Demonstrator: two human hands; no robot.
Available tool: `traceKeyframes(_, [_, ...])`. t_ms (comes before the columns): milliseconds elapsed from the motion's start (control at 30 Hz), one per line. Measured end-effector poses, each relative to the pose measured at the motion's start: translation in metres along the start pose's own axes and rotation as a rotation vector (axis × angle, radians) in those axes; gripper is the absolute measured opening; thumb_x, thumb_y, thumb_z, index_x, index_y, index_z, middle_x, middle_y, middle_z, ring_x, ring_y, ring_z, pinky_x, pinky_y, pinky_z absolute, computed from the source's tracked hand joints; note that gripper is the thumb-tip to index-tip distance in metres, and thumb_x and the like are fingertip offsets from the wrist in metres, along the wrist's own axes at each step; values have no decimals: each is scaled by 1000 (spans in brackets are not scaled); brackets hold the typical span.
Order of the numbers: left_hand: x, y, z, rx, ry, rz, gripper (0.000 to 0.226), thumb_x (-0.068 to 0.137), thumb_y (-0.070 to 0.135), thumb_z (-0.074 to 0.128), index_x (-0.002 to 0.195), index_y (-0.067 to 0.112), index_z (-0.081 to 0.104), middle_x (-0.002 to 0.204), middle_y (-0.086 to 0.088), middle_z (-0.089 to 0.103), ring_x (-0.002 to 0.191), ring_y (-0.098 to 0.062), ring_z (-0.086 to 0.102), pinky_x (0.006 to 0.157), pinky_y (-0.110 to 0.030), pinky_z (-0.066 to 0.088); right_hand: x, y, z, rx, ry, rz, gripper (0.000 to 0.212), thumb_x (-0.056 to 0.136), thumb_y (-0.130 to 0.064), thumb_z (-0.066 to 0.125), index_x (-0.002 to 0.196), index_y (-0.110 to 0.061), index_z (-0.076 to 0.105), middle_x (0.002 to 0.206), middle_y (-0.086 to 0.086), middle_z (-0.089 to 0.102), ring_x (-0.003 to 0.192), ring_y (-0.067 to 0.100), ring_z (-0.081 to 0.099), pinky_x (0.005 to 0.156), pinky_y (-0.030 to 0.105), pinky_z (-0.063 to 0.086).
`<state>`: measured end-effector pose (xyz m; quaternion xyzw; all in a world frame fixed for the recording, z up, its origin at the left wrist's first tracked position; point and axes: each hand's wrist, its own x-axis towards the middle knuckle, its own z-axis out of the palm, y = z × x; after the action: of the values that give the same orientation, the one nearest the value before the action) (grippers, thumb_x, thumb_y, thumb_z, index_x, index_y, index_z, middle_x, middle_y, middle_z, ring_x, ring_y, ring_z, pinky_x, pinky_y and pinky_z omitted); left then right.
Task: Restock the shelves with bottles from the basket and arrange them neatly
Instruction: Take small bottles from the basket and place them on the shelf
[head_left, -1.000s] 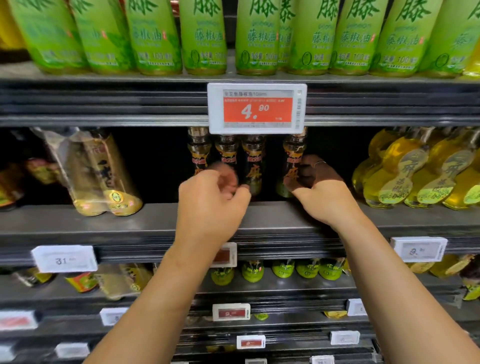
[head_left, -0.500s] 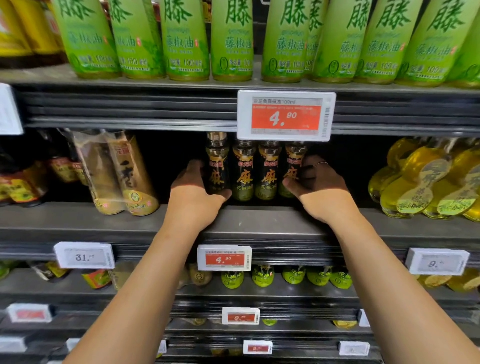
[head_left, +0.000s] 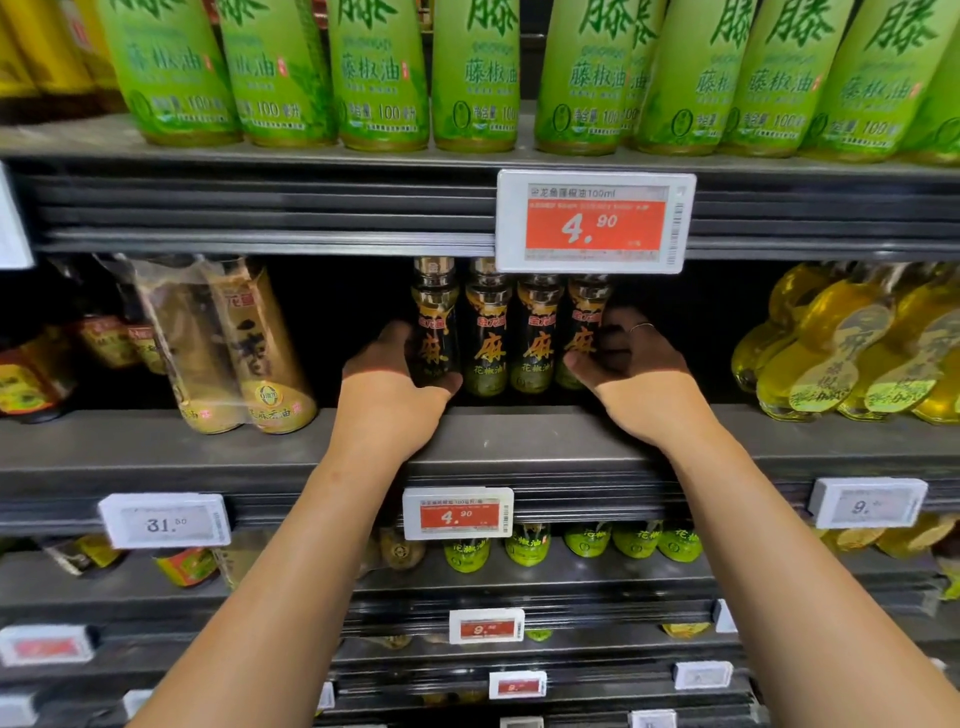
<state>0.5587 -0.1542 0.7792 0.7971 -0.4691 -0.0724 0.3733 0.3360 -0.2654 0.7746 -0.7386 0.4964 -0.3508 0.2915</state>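
Bright light from above hits the green bottles (head_left: 472, 78) and both arms. Deep inside the shelf (head_left: 519, 441) it is dark, so the fingers (head_left: 608, 332) sit in shadow. Edges bend and look blurry.

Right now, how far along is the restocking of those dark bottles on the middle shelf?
Done: four dark bottles stand upright in a tight row on the middle shelf. In hand: the left hand and right hand grip the row's two ends, squaring it up. Left: dark empty space flanks the row; the basket is out of view, so remaining stock is unknown.
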Motion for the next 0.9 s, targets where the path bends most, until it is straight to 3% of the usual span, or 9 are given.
traceKeyframes(133, [-3,-2,-2,-11,-5,32,69,83,48,77,139,20,48,132,-8,62,119,-31,58,98,-42,52,-8,-3,-3,-6,0,33,56,84,-34,81,132,-34,52,103,-19,64,100,8,66,98,33,52])
traceKeyframes(267, [-8,-10,-12,-50,-21,54,64,84,47,75,134,15,50,112,-7,68,110,-29,62,86,-33,47,-27,-7,-14,-63,-2,72,60,85,-28,81,137,-23,52,115,-3,69,107,16,68,101,40,54])
traceKeyframes(333, [-11,-19,-20,-48,-44,58,51,83,51,74,111,10,61,100,-5,70,103,-26,65,82,-31,45,-45,-6,-20,-181,34,83,59,84,-34,81,136,-22,55,118,-1,69,109,16,67,100,39,54])
traceKeyframes(400, [-16,-30,-26,-88,-47,63,47,81,55,75,83,10,60,82,-2,67,83,-21,65,69,-33,48,-67,-4,-23,-292,96,53,50,85,-37,78,129,-21,59,114,-4,68,105,12,65,97,33,54])
traceKeyframes(500, [-29,-38,-31,-269,-100,159,30,83,45,77,98,24,63,89,12,67,81,5,62,63,-15,46,-102,-1,-23,-310,181,-8,32,91,-27,72,122,-23,64,109,-10,68,103,4,64,96,21,49])
traceKeyframes(600, [-48,-31,-32,-503,-180,326,29,87,25,77,112,28,62,98,13,71,92,0,69,75,-16,57,-139,5,-26,-282,283,-34,23,95,-22,66,117,-23,68,110,-12,70,103,1,65,91,18,49])
traceKeyframes(733, [-83,-8,-26,-666,-356,555,28,89,13,73,112,26,64,97,4,70,91,-14,71,76,-17,54,-185,27,-39,-172,400,-34,21,93,-12,67,112,-22,69,108,-15,69,94,-7,64,78,6,45])
traceKeyframes(833, [-114,7,-7,-788,-510,504,25,85,10,72,103,26,68,93,-1,72,88,-18,71,76,-23,57,-217,65,-56,-163,406,87,22,91,-15,70,109,-28,67,105,-19,69,96,-7,64,79,7,47])
traceKeyframes(900, [-133,14,15,-804,-628,406,24,83,10,71,99,28,69,89,0,74,86,-18,71,79,-24,58,-241,104,-67,-153,381,211,22,89,-15,72,107,-25,67,102,-10,72,97,2,67,86,18,52])
